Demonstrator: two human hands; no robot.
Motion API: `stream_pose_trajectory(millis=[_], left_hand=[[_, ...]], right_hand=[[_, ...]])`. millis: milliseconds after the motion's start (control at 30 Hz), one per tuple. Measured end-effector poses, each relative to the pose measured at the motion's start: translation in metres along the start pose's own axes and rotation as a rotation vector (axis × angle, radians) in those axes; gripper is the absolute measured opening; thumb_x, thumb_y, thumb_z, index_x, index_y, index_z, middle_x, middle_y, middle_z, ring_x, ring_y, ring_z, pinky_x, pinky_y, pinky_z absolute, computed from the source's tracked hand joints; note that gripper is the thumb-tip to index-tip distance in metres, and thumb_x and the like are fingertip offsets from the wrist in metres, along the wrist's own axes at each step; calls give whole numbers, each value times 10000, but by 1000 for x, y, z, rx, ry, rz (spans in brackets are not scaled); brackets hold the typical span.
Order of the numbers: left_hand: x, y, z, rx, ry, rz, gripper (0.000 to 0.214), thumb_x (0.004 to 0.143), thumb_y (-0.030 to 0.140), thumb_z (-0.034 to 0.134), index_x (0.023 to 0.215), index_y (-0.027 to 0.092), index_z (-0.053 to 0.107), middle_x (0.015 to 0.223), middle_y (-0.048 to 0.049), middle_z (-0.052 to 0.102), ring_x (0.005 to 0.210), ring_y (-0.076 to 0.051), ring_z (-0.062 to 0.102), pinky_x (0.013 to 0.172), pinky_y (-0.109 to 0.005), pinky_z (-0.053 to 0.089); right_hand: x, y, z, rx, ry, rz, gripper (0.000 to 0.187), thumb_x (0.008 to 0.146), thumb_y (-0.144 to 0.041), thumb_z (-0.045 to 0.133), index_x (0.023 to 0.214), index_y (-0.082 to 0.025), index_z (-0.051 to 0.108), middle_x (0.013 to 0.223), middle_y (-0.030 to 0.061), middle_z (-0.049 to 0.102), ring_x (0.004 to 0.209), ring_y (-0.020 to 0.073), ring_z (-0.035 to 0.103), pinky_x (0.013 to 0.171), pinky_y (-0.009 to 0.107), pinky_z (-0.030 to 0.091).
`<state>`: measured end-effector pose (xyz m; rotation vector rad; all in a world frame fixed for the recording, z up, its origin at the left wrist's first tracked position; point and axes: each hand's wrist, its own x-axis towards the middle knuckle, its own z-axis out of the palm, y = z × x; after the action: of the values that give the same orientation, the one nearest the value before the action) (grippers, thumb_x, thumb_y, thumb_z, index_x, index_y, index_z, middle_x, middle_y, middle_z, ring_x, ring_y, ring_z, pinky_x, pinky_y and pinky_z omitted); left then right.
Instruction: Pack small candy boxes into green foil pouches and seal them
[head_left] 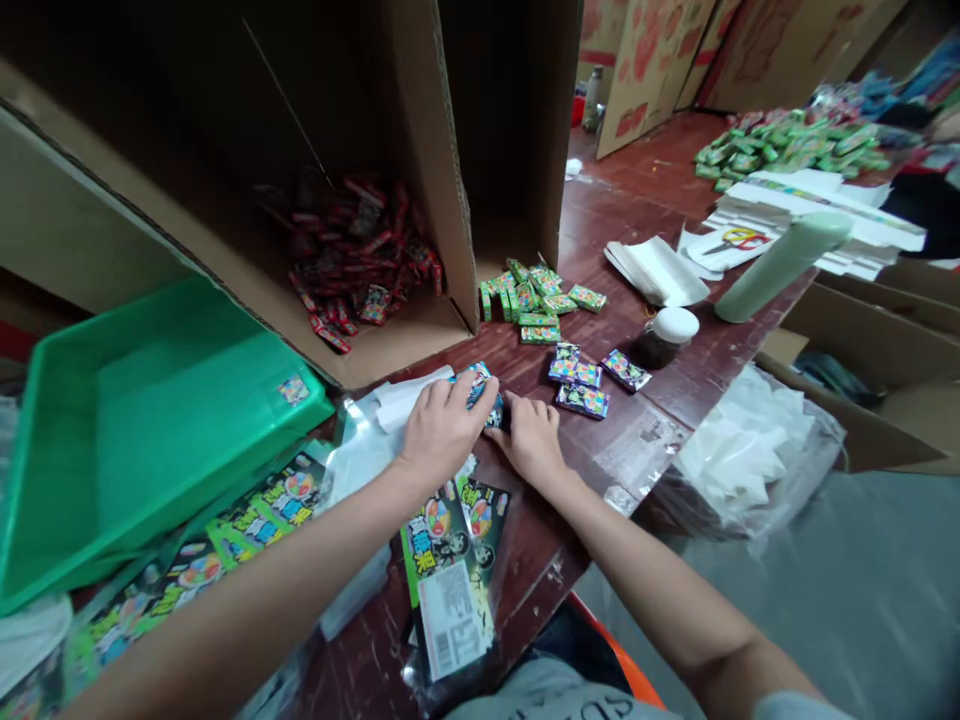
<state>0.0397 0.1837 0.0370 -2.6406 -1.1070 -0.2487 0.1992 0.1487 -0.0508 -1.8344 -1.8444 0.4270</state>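
Note:
My left hand point(444, 425) is closed over small blue candy packs point(480, 384) standing together on the dark red table. Its fingers press on their top and side. My right hand point(534, 445) is curled at the near right end of the same packs, thumb and fingers against them; its grip is partly hidden. Right of my hands lie several purple candy packs point(581, 400). Behind them is a loose group of green candy packs point(538, 335). Black and green printed packaging bags point(427, 535) lie below my wrists, with clear plastic bags point(360, 455) beside my left hand.
A cardboard box point(442, 180) holds red packs point(367, 240). A green tray point(150, 390) stands at left. To the right are a jar with a white lid point(671, 330), a pale green bottle point(780, 265), scissors point(742, 238) and a bag of white paper point(750, 450).

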Motion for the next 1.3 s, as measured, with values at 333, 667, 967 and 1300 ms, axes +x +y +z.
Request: stream_pose_trajectory(millis=[333,667,967,1300], left_hand=[[26,-86,-11,-225,-122,-265,421,893,165,474,1256,138,686,1403,-151,636,1316,-270,573,1147,-414,403],[51,-176,-4,-332,-277,32,546,684,419,768,1207,302,663,1356,-59,652,1248,-356,563,1066,-526,423],[10,-17,-23,-416,-134,136,650,708,471,808,1263,200,606,1189,-122,652,1088,-351,607,971,-517,470],[24,-67,-9,-419,-135,10,595,865,560,718,1332,210,601,1398,-126,612,1301,-319,526,1110,-469,423]], right_hand=[[138,5,18,90,-286,-421,648,977,-240,607,1573,-180,360,1414,167,619,1285,312,520,1092,510,348],[108,44,-55,71,-55,-454,975,920,-493,647,1647,-155,92,1701,176,210,1563,309,224,1245,506,229],[80,107,-119,-49,-230,-304,1073,695,-476,832,1571,-93,343,1523,254,489,1386,419,477,1135,612,359],[6,91,-86,-67,-364,-554,1091,763,-606,792,1643,-292,229,1632,161,381,1504,369,376,1221,605,311]])
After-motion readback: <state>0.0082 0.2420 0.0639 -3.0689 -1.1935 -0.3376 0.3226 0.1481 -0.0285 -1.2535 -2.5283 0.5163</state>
